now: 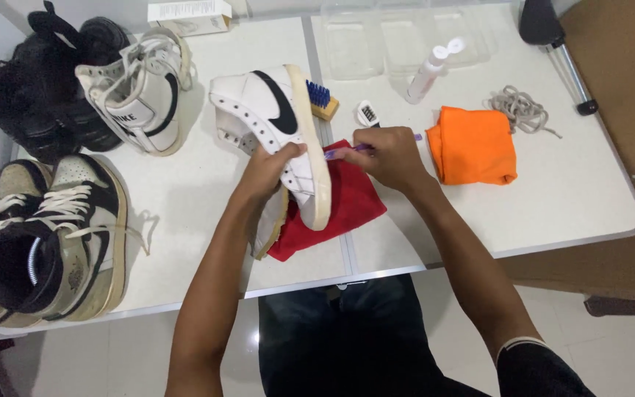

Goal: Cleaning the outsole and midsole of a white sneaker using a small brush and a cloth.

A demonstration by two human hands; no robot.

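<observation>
My left hand (270, 173) grips a white high-top sneaker (273, 121) with a black side mark, holding it on its side above a red cloth (350, 202) with the cream sole turned right. My right hand (389, 156) is closed on a purple toothbrush (354, 149), its head against the sole near the toe. The sneaker has no laces in its eyelets.
On the white table (567, 191) lie an orange cloth (473, 145), a grey lace bundle (521, 108), a white bottle (429, 70), a blue-bristled wooden brush (322, 99) and clear trays (398, 37). Other sneakers (137, 92) and dark shoes (45, 235) stand at the left.
</observation>
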